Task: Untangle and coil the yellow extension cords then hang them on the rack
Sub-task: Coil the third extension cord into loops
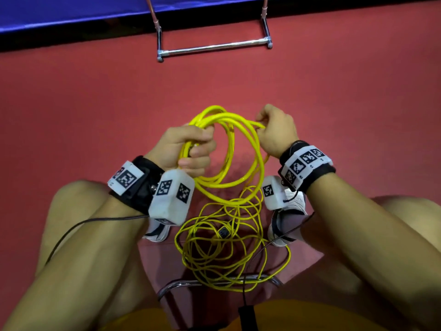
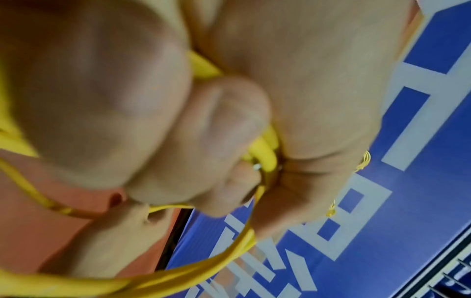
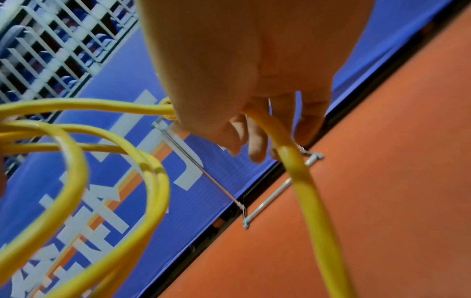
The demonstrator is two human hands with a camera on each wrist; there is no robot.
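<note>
In the middle of the head view the left hand (image 1: 188,149) is closed round several gathered loops of yellow cord (image 1: 238,163), acting as the anchor, while the right hand (image 1: 274,130) pinches one strand at the upper right, probably to lay the next loop. The coil hangs roughly upright, its long axis running top to bottom. Below it the uncoiled tangle (image 1: 222,254) lies on the red floor (image 1: 95,103); the rack (image 1: 214,47) waits at top centre

Sports hall: red court floor (image 1: 95,103), blue barrier banner (image 1: 71,10).
</note>
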